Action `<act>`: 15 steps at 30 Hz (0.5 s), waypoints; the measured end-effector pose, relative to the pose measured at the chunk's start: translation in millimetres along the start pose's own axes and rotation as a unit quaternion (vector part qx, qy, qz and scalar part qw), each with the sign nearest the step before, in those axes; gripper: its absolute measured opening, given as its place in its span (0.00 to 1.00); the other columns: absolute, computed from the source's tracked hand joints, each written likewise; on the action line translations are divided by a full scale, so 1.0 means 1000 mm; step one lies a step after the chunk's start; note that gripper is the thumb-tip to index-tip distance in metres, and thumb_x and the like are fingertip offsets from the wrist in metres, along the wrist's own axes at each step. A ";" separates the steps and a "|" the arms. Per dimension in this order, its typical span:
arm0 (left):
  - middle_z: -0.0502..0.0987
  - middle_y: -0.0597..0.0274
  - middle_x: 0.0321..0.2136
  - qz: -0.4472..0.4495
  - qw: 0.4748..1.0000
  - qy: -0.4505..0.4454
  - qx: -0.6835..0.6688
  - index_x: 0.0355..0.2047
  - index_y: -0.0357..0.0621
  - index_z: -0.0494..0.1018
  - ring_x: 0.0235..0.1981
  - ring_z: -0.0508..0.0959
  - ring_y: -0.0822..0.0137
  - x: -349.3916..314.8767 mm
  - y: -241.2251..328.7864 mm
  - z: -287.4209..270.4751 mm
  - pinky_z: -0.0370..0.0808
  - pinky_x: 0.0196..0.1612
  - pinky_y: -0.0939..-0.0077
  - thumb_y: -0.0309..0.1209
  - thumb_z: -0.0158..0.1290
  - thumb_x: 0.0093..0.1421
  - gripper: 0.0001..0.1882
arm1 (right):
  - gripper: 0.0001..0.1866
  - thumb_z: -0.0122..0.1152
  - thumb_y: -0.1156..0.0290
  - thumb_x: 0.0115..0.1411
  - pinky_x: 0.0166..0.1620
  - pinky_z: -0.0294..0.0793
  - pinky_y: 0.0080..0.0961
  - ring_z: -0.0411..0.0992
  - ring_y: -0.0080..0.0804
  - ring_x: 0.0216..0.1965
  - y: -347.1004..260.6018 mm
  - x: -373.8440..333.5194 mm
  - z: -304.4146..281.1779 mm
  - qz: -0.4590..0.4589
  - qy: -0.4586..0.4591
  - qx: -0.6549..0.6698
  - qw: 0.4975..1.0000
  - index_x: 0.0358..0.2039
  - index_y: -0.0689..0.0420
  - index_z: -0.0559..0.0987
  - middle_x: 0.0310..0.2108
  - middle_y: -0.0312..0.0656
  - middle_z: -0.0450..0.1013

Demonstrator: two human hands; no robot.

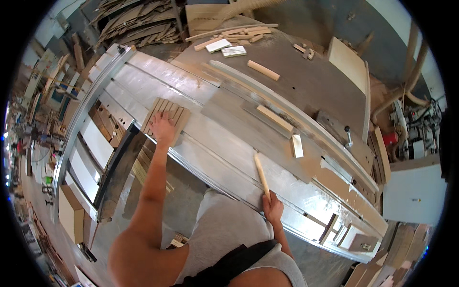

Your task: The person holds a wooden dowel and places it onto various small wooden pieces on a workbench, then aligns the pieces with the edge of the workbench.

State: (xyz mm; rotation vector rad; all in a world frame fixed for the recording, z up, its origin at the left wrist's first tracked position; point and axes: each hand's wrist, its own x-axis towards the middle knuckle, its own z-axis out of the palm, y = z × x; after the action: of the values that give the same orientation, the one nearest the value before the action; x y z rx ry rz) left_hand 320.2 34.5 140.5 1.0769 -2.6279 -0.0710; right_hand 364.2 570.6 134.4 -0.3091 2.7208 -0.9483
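Observation:
My left hand (163,128) lies with its fingers spread on top of a row of light wooden strips (181,115) set side by side, with dark lines between them. The strips rest on the silver sliding table (215,143) of a panel saw. In front of my body, my right hand (273,208) is closed round the near end of a slim wooden stick (261,174). The far end of that stick points away over the metal table. Beyond it, a wooden bar (275,118) and a short white-faced block (297,146) lie near the saw's long fence (296,122).
Wood offcuts (244,34) and two white-faced pieces (234,51) lie on the brown far table, with a loose wooden bar (263,70) nearer. A black-edged crosscut frame (114,165) juts out at left. Sawdust (344,191) covers the right side. Stacked boards (138,21) stand behind.

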 end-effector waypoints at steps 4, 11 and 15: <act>0.76 0.55 0.53 0.014 0.998 -0.020 0.055 0.53 0.53 0.76 0.57 0.74 0.52 0.011 0.009 0.010 0.69 0.58 0.48 0.41 0.61 0.56 0.24 | 0.16 0.60 0.60 0.66 0.34 0.74 0.50 0.77 0.61 0.32 0.004 -0.012 -0.019 0.037 0.010 0.165 0.986 0.49 0.55 0.77 0.28 0.56 0.78; 0.73 0.48 0.58 0.179 0.976 0.111 -0.055 0.57 0.40 0.71 0.59 0.71 0.45 -0.074 0.053 0.020 0.66 0.61 0.49 0.37 0.58 0.61 0.25 | 0.14 0.65 0.63 0.59 0.34 0.73 0.53 0.75 0.65 0.32 0.077 -0.023 -0.096 0.219 0.311 0.058 0.923 0.39 0.56 0.73 0.28 0.57 0.76; 0.73 0.49 0.57 0.220 0.950 0.035 -0.221 0.55 0.38 0.72 0.59 0.70 0.46 -0.151 0.096 0.040 0.63 0.63 0.49 0.35 0.58 0.63 0.23 | 0.15 0.67 0.59 0.59 0.36 0.74 0.55 0.76 0.63 0.34 0.155 -0.068 -0.149 0.338 0.404 -0.070 0.847 0.35 0.57 0.76 0.30 0.58 0.77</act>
State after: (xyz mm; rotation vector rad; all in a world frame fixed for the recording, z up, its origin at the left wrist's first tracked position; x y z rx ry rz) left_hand 345.4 205.6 78.9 0.3312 -2.5444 -0.4851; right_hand 366.7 794.1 160.5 1.2323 3.1745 -0.7479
